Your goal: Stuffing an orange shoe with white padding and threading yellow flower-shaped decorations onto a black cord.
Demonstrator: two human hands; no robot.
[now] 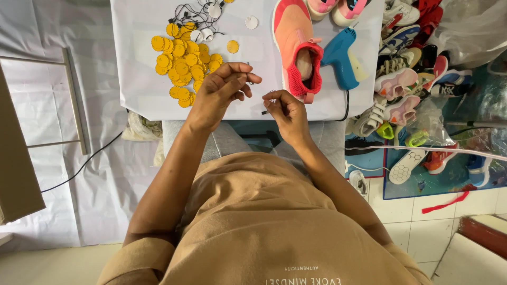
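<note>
Working right at the near edge of the white sheet (142, 79), both hands sit close together over the lap. Left hand (219, 92) is curled, thumb and fingertips pinched on something tiny and thin near the fingertips; it's too small to name for sure. Right hand (285, 111) is closed in a pinch too, gripping a thin dark pin (265, 111) that pokes out to the left, long axis lying almost level, tip aimed toward the left hand. A narrow gap separates the two hands, with bare white sheet showing between them.

Room to move: just beyond the left hand lies a heap of yellow round tags (182, 60), near the knuckles, and past that a tangle of white tags on black strings (203, 21). Beyond the right hand rests an orange and pink shoe (297, 50), toe pointing away, its opening just above the right fingers. Beside it on the right, a blue tagging gun (340, 55), cord trailing off the sheet's edge. So the free patch is the strip of sheet between tags and shoe.

Off the right edge, a pile of shoes (406, 89) crowds the floor. Left of the sheet, a white metal frame (74, 95) stands well apart.
</note>
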